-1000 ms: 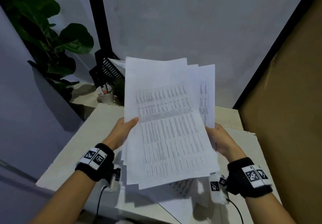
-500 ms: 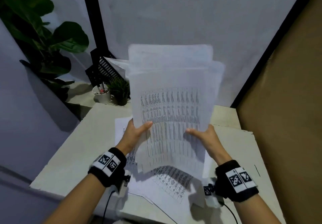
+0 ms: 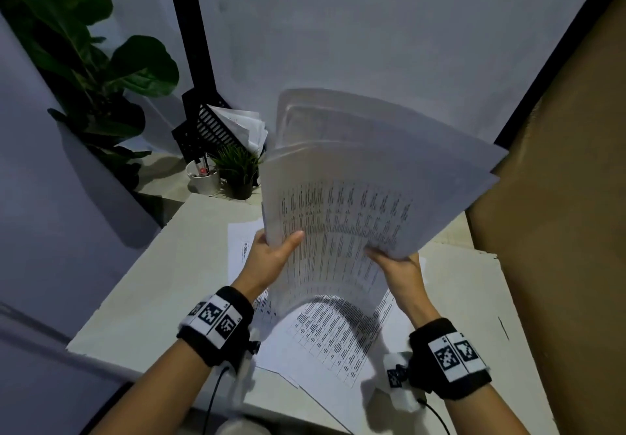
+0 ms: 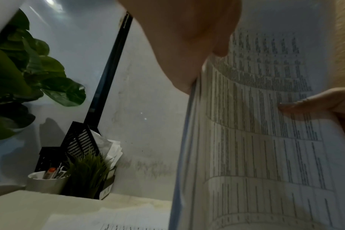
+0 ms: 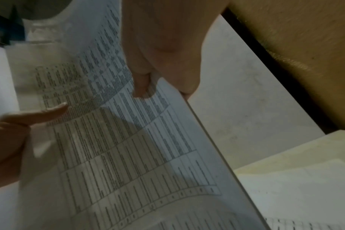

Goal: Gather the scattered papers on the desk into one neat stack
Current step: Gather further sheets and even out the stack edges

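Note:
A sheaf of white printed papers (image 3: 355, 204) stands upright over the desk, its tops fanned and leaning to the right, its lower edge curling down onto the sheets below. My left hand (image 3: 271, 255) grips its left edge, thumb across the front (image 4: 217, 46). My right hand (image 3: 399, 265) grips the right edge, thumb on the print (image 5: 142, 87). More printed sheets (image 3: 325, 336) lie flat on the pale desk (image 3: 142, 292), partly hidden under the held sheaf.
At the desk's far left stand a white cup with pens (image 3: 202, 177), a small potted plant (image 3: 238, 170) and a black file rack holding papers (image 3: 216, 126). A large leafy plant (image 3: 84, 62) is behind. A brown board (image 3: 559, 231) lines the right side.
The sheaf has been turned up from a slanted spread to upright, then lowered so its bottom edge meets the desk sheets. Its tops now fan to the right. Both hands moved lower and closer together.

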Demonstrator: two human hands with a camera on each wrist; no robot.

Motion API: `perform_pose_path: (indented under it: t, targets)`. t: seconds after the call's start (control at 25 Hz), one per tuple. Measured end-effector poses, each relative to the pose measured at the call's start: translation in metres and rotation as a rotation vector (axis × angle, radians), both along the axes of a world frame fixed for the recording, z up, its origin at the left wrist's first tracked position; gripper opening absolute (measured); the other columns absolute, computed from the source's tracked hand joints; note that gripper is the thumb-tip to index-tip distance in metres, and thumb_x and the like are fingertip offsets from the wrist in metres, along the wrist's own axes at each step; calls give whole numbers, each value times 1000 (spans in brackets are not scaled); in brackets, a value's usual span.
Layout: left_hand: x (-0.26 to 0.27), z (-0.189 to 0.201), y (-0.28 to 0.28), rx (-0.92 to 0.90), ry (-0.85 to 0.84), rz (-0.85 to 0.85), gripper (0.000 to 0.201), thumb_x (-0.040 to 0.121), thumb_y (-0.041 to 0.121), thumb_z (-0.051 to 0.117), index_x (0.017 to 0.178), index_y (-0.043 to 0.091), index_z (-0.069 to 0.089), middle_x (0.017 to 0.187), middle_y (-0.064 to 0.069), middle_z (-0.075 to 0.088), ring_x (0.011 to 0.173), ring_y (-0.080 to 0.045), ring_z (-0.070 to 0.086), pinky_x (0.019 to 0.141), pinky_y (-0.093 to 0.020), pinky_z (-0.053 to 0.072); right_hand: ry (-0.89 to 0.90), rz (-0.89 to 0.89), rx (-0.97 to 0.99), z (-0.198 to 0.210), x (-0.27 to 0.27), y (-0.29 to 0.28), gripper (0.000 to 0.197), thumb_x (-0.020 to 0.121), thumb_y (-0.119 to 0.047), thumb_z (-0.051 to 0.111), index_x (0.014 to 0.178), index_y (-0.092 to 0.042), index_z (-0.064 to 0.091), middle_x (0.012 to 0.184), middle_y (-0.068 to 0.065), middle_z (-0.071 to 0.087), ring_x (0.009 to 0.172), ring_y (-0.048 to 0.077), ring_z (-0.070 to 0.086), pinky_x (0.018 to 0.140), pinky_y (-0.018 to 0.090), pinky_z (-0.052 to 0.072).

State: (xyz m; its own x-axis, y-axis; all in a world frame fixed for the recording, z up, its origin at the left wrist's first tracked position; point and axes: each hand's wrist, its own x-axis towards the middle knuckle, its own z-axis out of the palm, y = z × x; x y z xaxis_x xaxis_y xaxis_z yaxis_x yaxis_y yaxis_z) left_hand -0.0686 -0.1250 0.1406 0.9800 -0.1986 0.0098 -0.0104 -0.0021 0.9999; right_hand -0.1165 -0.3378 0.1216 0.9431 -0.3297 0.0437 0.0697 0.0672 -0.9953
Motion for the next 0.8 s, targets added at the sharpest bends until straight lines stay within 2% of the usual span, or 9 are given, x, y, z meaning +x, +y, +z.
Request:
perform_pose_path:
  t: [0.04, 0.12, 0.24, 0.28, 0.36, 0.48, 0.64, 0.72, 0.8]
  targets:
    - [1, 3, 2, -10, -25, -28, 17, 79, 25, 67, 92, 30, 58, 94, 5, 65, 88, -8, 64, 78, -25, 52, -14, 34, -3, 2, 0, 0, 38, 72, 0, 70, 103, -17, 57, 90, -9, 66, 79, -6, 65, 68, 13, 54]
    - [2, 4, 5, -13, -60, -85, 43, 59, 49, 75, 95, 31, 58, 95, 6, 66, 86, -6, 67, 75, -21, 54, -18, 88, -49, 6, -1, 2, 39, 66, -12, 76, 98, -25, 59, 84, -11, 72, 81, -4, 67, 72, 19, 56]
    - [4, -2, 9, -9, -67, -122, 74, 43, 70, 72, 100, 25, 58, 99, -2, 66, 93, -15, 66, 74, -27, 57, -13, 121, -84, 9, -2, 1, 51, 51, -42, 82, 95, -28, 61, 82, -15, 74, 81, 0, 69, 72, 21, 57]
    - [4, -3, 10, -13, -70, -132, 76, 43, 71, 72, 101, 24, 57, 99, -5, 65, 95, -20, 65, 75, -28, 57, -16, 124, -78, 10, -2, 1, 61, 44, -51, 83, 95, -27, 61, 83, -17, 74, 81, 1, 69, 68, 18, 56]
    - [3, 0, 13, -34, -82, -139, 75, 42, 71, 72, 99, 25, 57, 98, -6, 65, 93, -20, 66, 73, -28, 58, -35, 103, -77, 15, 0, 0, 68, 37, -56, 83, 95, -27, 62, 82, -18, 74, 80, 2, 69, 65, 15, 54]
    - [2, 11, 14, -52, -121, -131, 73, 45, 73, 69, 100, 25, 57, 94, -2, 65, 84, -9, 68, 67, -22, 55, -102, 46, -30, 29, 1, 2, 56, 43, -50, 81, 89, -25, 62, 75, -16, 73, 74, 1, 67, 61, 15, 53]
    - [5, 36, 4, -84, -218, -33, 73, 55, 82, 52, 102, 26, 61, 95, 1, 64, 87, -12, 64, 69, -26, 54, -193, -99, 6, 53, 9, 12, 65, 51, -78, 61, 82, -21, 65, 75, -8, 65, 69, 5, 60, 61, 18, 49]
    - [7, 47, -2, -94, -207, 62, 68, 58, 83, 46, 96, 29, 64, 89, 3, 64, 84, -15, 61, 68, -30, 49, -220, -191, 10, 60, 14, 16, 54, 64, -68, 61, 79, -17, 66, 78, -1, 62, 71, 11, 57, 61, 22, 46]
    - [8, 50, -8, -118, -182, 132, 46, 69, 68, 47, 89, 31, 65, 86, 1, 64, 82, -17, 58, 68, -32, 46, -205, -253, 10, 62, 16, 16, 25, 74, -41, 60, 75, -17, 65, 77, -2, 60, 73, 13, 53, 61, 23, 43]
